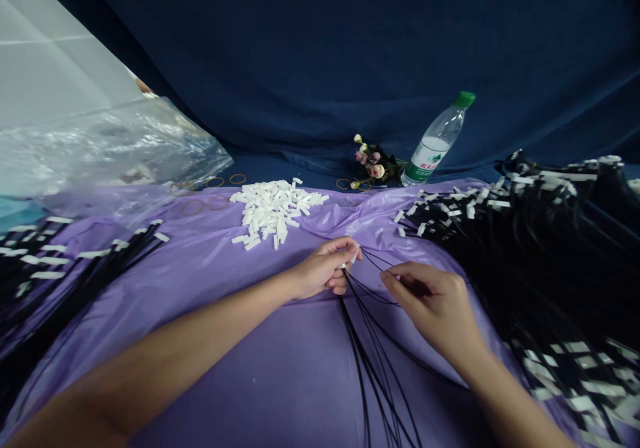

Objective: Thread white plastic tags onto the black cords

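Note:
My left hand [325, 268] is closed on a bunch of black cables [364, 358], with small white pieces at their ends showing between its fingers. From that grip the cables hang down over the purple cloth [240, 368] toward me. To its right, my right hand [435, 301] pinches a thin black cable [373, 258] that runs across from the left hand. The exact tip in the right fingers is hidden. Beyond the left hand lies a loose pile of small white plastic pieces [273, 208].
Black cables with white ends [530, 268] are heaped at the right, and more bundled cables [100, 281] lie at the left. Along the back stand a water bottle [433, 148] and artificial flowers [373, 161]. Rubber bands [215, 182] and a clear plastic bag [125, 141] are back left.

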The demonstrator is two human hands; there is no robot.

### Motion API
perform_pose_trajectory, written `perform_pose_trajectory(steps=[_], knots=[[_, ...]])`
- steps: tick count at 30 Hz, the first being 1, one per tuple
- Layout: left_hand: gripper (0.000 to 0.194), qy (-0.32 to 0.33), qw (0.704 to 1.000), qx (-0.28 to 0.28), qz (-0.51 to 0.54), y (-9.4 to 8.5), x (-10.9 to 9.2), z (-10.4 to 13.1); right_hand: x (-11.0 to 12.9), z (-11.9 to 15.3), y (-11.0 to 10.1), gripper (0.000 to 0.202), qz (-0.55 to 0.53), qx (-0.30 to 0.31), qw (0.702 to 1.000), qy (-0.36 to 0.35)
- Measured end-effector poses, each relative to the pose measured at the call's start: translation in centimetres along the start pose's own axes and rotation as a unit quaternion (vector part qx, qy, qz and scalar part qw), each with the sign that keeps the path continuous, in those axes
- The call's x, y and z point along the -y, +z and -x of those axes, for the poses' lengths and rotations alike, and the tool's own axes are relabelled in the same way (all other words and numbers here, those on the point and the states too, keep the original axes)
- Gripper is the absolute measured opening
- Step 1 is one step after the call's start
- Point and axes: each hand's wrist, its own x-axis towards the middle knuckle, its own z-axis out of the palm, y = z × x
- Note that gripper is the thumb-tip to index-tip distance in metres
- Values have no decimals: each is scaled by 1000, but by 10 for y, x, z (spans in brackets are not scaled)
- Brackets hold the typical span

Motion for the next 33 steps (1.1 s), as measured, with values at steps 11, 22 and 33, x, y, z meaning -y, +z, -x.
perform_pose_trajectory(steps=[11,22,33], knots=[[21,-1,1000,11,-8,1,-2,1,0,-1,-1,15,12,-9,1000,-15],[21,-6,1000,6,-8,1,-2,0,-1,-1,0,13,33,-20,998,-39],[23,-20,1000,8,-16,0,-3,0,-1,-1,1,9,52,-48,994,-81]])
